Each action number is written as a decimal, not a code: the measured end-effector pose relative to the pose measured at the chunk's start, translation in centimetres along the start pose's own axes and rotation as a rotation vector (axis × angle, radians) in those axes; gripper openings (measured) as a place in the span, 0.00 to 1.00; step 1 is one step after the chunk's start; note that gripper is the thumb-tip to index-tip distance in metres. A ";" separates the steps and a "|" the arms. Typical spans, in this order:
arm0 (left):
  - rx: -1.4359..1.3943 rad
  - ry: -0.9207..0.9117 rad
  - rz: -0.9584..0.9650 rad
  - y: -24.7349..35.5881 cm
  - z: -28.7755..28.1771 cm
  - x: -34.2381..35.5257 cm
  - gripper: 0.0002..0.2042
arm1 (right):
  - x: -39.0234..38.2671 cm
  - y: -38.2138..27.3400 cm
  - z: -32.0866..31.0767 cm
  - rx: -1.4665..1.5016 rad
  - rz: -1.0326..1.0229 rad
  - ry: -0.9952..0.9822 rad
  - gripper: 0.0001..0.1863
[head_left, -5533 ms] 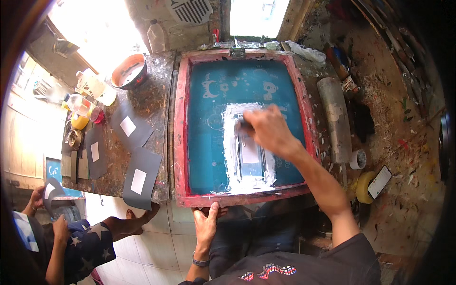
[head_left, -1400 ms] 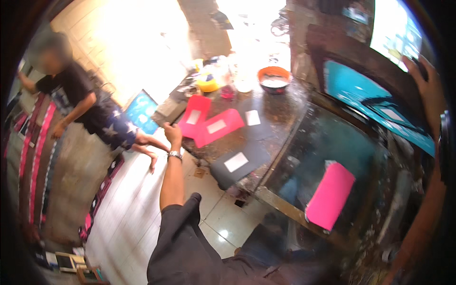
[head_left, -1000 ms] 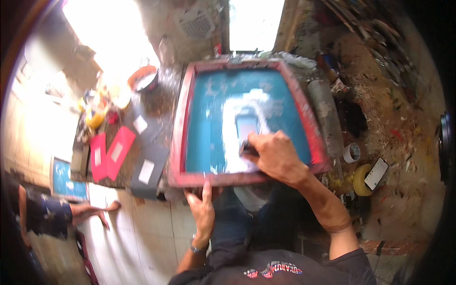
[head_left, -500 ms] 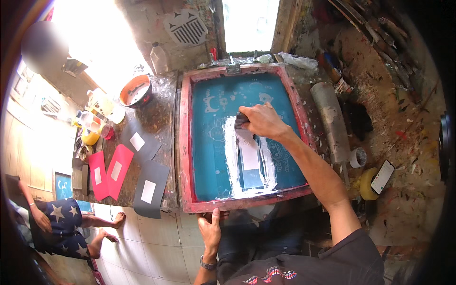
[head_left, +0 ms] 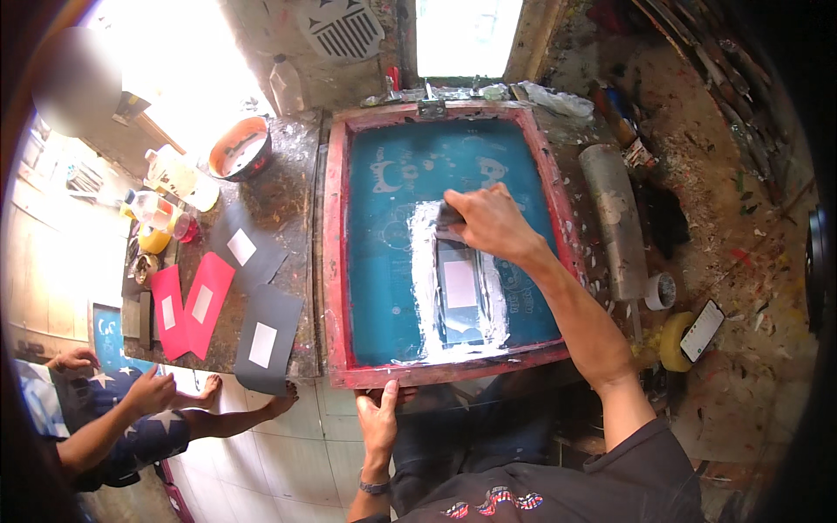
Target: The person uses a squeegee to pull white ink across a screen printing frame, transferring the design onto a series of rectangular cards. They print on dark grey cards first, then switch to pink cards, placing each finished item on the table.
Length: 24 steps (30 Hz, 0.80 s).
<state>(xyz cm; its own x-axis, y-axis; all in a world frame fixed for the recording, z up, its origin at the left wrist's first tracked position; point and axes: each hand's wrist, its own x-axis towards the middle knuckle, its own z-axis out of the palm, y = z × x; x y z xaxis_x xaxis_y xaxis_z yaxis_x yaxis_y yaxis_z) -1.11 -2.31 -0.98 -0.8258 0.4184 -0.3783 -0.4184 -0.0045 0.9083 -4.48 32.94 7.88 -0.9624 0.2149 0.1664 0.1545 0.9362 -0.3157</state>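
A silk-screen frame with a red-stained wooden border and teal mesh lies in front of me. White ink is smeared in a rough rectangle on the mesh, around a clearer window with a pale patch in it. My right hand is closed around a dark squeegee at the far end of the ink; its blade is mostly hidden. At the near edge of the frame, my left hand grips the border, thumb on top, with the fingers partly hidden beneath.
Left on the bench lie pink cards and dark grey cards with white rectangles. Behind them stand bottles and an ink tub. A grey cylinder, yellow tape roll and phone sit right. Another person's hand shows lower left.
My right hand and the squeegee have come slightly nearer along the mesh. My left hand stays on the border. The other person has raised their hands and shifted a leg. My view has shifted slightly.
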 end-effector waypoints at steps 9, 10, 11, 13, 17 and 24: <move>0.010 0.055 0.074 -1.0 0.0 0.0 0.23 | -13.4 -8.4 0.0 -0.136 -0.113 -0.148 0.19; 0.011 0.058 0.109 -0.7 0.5 -0.5 0.23 | -14.4 -8.8 -0.3 -0.193 -0.081 -0.020 0.19; 0.011 0.077 0.161 0.4 0.6 -0.8 0.24 | -14.7 -9.9 -1.1 -0.244 -0.069 0.119 0.19; -0.033 -0.011 0.255 3.2 0.6 -1.9 0.27 | -14.5 -11.5 -2.5 -0.259 -0.033 0.324 0.18; 0.023 0.003 0.577 12.3 5.2 -1.9 0.31 | -11.0 -12.0 -8.9 -0.350 -0.121 0.607 0.21; 1.257 0.189 0.740 2.8 9.6 6.2 0.33 | 1.1 -13.7 -24.2 -0.101 0.034 0.524 0.30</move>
<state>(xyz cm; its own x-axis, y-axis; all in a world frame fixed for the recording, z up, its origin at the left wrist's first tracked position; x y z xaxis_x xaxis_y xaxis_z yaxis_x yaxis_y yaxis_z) -3.74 8.98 0.93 -0.7781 0.5498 0.3039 0.6274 0.6568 0.4183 -2.26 27.09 34.99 -0.7196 0.3310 0.6105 0.2290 0.9430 -0.2414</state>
